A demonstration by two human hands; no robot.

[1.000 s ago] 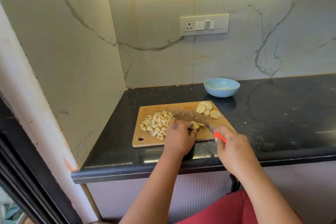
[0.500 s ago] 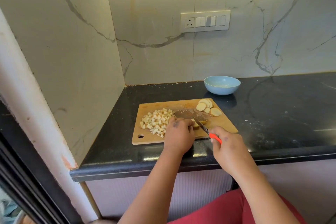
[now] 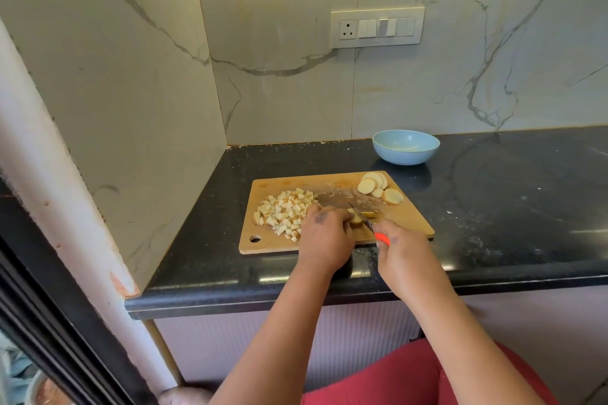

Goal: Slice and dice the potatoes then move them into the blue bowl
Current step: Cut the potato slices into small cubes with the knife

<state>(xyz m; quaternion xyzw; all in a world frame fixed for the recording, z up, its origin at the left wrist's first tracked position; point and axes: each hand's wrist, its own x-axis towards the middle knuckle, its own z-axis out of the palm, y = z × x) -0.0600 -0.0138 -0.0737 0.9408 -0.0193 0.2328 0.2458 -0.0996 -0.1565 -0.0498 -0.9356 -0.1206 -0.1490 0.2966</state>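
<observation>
The potato slice [image 3: 358,217] you are cutting lies on the wooden cutting board [image 3: 408,217], right at the fingertips of your left grip [image 3: 327,235] and just ahead of your right grip [image 3: 399,246]. Your left grip is curled over the near end of the slice, fingers bent and pressing it down onto the board. Your right grip is wrapped tight around the orange handle of the knife [image 3: 368,222]; the blade runs away from that grip, angled to the left, and meets the slice beside your left fingertips.

Just left of your left grip, touching its knuckle side, sits the heap of diced potato [image 3: 284,212], spread over the left half of the board. Ahead and to the right of both grips, near the board's far right corner, a small stack of round potato slices [image 3: 378,189] lies overlapping, uncut. Farther ahead of your right grip, off the board and apart from it, the blue bowl [image 3: 405,151] stands on the black counter [image 3: 510,207], close to the marble wall; its inside looks bare.

The board sits near the counter's front edge, with a round hole [image 3: 255,238] in its near left corner, left of your left grip. On the wall well beyond the bowl is a switch panel [image 3: 377,27].
</observation>
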